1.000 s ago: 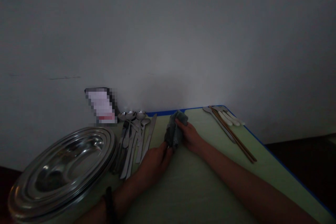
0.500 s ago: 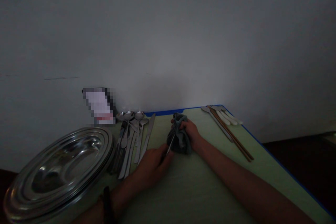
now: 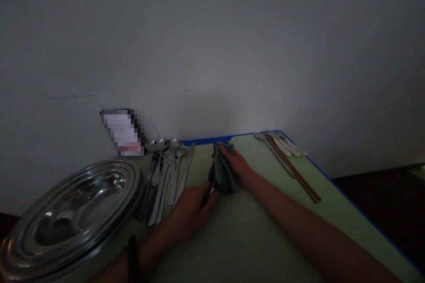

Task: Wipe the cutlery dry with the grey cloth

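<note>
My left hand point(image 3: 193, 207) is closed around one end of a thin metal utensil point(image 3: 213, 186). Its other end disappears into a grey-blue cloth point(image 3: 224, 171), so I cannot tell which kind of utensil it is. My right hand point(image 3: 239, 164) grips that cloth from the right, with the thumb pressed on top. Just left of the cloth lie a table knife point(image 3: 188, 163) and several metal spoons, forks and knives point(image 3: 162, 181), bunched together.
A stack of oval steel trays point(image 3: 83, 208) stands at the left of the green table point(image 3: 259, 239). A blurred-out device point(image 3: 122, 132) leans on the wall. Toward the right lie a spoon point(image 3: 277, 154), wooden chopsticks point(image 3: 295, 172) and several white-handled utensils point(image 3: 285, 146).
My right thumb and the cloth have shifted slightly up and left, and the cloth now lies smoother over the utensil. Less of the metal shows. My left hand keeps its hold.
</note>
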`<action>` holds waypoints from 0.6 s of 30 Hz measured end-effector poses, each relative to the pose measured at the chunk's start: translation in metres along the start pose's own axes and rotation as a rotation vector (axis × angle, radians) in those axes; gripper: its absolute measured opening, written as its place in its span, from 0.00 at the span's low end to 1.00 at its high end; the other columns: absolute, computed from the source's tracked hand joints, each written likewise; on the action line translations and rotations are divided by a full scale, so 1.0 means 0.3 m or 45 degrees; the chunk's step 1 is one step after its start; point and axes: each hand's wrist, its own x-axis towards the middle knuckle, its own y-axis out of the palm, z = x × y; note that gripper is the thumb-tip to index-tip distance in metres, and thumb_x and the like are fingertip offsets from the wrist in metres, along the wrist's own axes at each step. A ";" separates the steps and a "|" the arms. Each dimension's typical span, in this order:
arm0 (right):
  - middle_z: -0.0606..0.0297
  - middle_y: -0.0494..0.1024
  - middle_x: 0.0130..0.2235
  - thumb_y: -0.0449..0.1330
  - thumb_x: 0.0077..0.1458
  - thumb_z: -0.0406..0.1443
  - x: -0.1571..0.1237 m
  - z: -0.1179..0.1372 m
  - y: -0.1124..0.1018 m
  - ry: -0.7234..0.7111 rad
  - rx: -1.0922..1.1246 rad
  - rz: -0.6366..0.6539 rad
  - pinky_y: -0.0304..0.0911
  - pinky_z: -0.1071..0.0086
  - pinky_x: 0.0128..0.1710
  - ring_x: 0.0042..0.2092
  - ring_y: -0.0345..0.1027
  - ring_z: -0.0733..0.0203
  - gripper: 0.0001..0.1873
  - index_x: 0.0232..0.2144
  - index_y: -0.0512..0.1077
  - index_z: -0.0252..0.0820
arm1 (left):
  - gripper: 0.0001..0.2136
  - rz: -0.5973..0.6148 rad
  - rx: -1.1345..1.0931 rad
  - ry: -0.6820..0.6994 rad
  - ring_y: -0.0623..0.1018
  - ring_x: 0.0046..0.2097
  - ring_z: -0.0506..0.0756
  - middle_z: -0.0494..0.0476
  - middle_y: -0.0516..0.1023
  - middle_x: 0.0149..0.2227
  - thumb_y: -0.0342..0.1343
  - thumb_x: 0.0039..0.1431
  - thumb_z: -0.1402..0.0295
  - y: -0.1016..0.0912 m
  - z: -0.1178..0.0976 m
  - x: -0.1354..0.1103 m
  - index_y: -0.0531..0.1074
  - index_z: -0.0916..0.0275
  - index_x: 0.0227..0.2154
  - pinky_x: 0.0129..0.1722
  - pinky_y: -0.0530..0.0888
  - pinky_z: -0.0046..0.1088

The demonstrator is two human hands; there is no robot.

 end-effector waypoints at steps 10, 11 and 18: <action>0.63 0.78 0.29 0.53 0.37 0.29 0.003 0.005 -0.005 -0.035 0.024 0.080 0.65 0.71 0.28 0.26 0.69 0.64 0.12 0.29 0.71 0.37 | 0.11 -0.004 0.036 -0.010 0.69 0.23 0.50 0.49 0.69 0.22 0.41 0.60 0.62 0.008 0.001 0.000 0.64 0.62 0.29 0.23 0.59 0.23; 0.63 0.78 0.30 0.53 0.36 0.28 0.006 0.002 -0.008 -0.049 0.045 0.090 0.66 0.71 0.29 0.27 0.70 0.64 0.14 0.29 0.71 0.38 | 0.11 -0.001 0.053 -0.012 0.68 0.22 0.50 0.49 0.68 0.21 0.41 0.59 0.63 0.008 0.000 0.000 0.63 0.62 0.28 0.22 0.59 0.23; 0.63 0.78 0.31 0.51 0.33 0.27 0.001 0.006 -0.013 -0.031 0.032 0.115 0.66 0.67 0.32 0.31 0.71 0.61 0.16 0.29 0.70 0.39 | 0.11 -0.009 0.138 0.000 0.67 0.22 0.50 0.48 0.67 0.20 0.42 0.59 0.63 0.011 0.000 0.000 0.62 0.62 0.26 0.22 0.57 0.24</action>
